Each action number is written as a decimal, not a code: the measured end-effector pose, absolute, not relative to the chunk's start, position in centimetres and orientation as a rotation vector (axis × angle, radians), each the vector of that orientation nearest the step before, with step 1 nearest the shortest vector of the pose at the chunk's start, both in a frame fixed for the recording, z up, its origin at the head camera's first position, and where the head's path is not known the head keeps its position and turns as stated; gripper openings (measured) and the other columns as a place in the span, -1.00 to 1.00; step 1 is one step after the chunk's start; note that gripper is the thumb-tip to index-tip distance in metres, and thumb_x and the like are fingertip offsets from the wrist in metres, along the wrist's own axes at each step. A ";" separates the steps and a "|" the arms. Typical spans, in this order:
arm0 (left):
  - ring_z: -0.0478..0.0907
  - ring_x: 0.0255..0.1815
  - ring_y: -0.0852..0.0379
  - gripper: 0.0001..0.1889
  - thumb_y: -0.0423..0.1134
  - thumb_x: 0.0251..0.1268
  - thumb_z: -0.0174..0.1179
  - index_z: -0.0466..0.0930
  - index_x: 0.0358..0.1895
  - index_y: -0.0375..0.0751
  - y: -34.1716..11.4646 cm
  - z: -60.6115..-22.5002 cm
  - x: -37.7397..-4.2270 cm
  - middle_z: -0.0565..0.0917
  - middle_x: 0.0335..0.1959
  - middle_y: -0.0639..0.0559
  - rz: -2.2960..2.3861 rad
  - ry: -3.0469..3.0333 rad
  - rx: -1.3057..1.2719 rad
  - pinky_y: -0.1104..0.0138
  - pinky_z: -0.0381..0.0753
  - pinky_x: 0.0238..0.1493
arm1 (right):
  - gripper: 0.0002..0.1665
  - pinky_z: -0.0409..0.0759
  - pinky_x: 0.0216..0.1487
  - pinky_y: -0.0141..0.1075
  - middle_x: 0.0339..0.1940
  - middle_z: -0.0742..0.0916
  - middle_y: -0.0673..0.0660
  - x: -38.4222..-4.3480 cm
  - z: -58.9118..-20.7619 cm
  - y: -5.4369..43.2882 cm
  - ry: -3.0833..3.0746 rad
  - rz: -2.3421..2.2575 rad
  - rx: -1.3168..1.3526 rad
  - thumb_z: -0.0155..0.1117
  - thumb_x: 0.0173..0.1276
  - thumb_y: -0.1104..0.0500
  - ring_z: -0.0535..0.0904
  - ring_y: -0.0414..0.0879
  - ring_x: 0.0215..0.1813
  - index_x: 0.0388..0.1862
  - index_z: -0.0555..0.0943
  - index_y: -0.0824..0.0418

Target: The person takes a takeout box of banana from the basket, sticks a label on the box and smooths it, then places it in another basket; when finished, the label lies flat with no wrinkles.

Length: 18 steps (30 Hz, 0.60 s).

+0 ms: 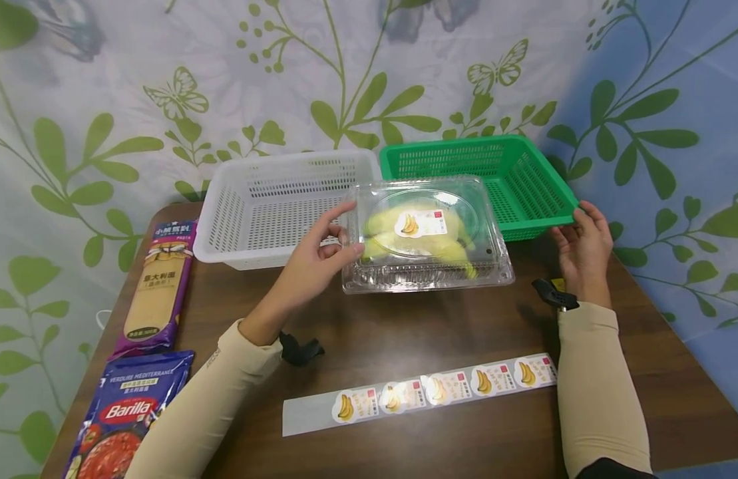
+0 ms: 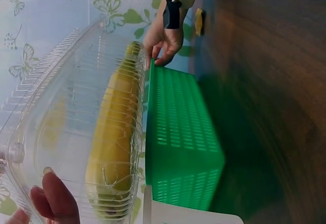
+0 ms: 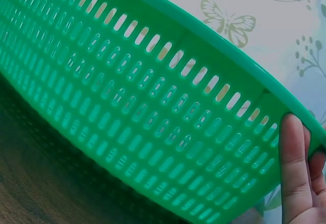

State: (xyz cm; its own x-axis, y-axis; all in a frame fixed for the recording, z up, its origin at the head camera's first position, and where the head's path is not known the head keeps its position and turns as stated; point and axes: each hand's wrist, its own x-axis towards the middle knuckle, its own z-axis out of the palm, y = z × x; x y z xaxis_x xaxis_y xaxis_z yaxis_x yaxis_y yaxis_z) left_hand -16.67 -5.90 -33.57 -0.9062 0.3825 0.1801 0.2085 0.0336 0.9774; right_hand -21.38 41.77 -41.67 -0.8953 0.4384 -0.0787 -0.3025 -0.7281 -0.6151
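Observation:
My left hand (image 1: 322,256) grips the left end of a clear plastic clamshell box (image 1: 369,276), thumb and fingers on its edge. Inside lie yellow bananas (image 2: 113,137), and a banana sticker (image 1: 421,223) is on the lid. The box is held above the table, in front of the baskets and overlapping the green one's near left part in the head view. My right hand (image 1: 584,247) pinches the near right corner of the green basket (image 1: 527,233) by its rim. The right wrist view shows the fingers (image 3: 294,163) against the basket's slotted wall.
A white basket (image 1: 243,256) stands left of the green one. A strip of banana stickers (image 1: 311,416) lies along the table's (image 1: 404,332) front. At the left are a pasta packet (image 1: 153,293) and a blue Barilla pouch (image 1: 129,382). A patterned curtain hangs behind.

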 end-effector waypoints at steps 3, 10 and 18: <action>0.38 -0.47 0.10 -0.34 -0.27 0.41 0.31 0.32 0.51 0.21 -5.4 -33.6 -17.4 0.38 -0.15 -0.08 2.010 2.156 0.605 0.38 0.41 -0.42 | -0.65 0.69 -0.46 -0.20 -0.27 0.70 0.25 -21.2 -41.8 41.8 -0.870 2.579 -0.313 0.29 0.43 0.41 0.66 0.03 -0.43 0.15 0.50 0.26; 0.51 -0.52 0.06 -0.35 -0.22 0.41 0.32 0.33 0.51 0.23 -4.0 -33.2 -19.6 0.42 -0.18 -0.10 2.024 2.123 0.580 0.23 0.51 -0.40 | -0.64 0.68 -0.44 -0.22 -0.24 0.68 0.23 -21.3 -41.7 42.0 -0.890 2.567 -0.319 0.30 0.44 0.40 0.65 0.01 -0.42 0.16 0.50 0.24; 0.55 -0.45 -0.32 -0.35 -0.17 0.42 0.32 0.34 0.51 0.24 -1.7 -32.4 -22.4 0.47 -0.21 -0.12 2.006 2.169 0.584 0.13 0.67 -0.22 | -0.64 0.69 -0.45 -0.22 -0.26 0.67 0.24 -21.5 -41.7 41.9 -0.877 2.576 -0.300 0.29 0.44 0.40 0.64 0.01 -0.44 0.17 0.50 0.27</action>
